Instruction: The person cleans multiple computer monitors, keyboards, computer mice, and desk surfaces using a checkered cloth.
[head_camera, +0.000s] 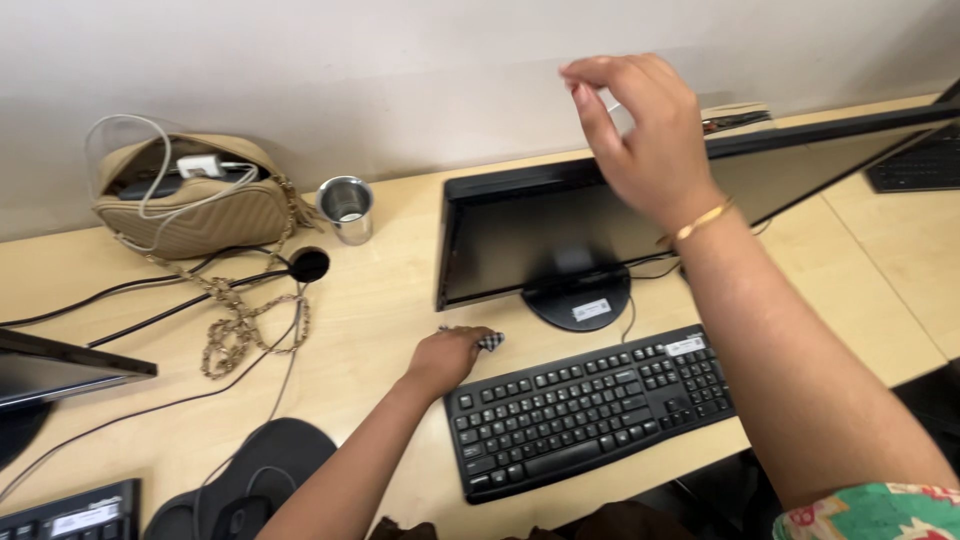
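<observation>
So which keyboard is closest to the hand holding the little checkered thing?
The whole black keyboard beside the left hand; the other keyboards sit at the edges.

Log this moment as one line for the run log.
left hand: closed on small checkered cloth, on desk | right hand: raised at top edge of black flat monitor | black keyboard: untouched

Left hand (447, 358) on perhaps a checkered cloth (489, 341), right hand (645, 125) atop monitor (540, 235).
</observation>
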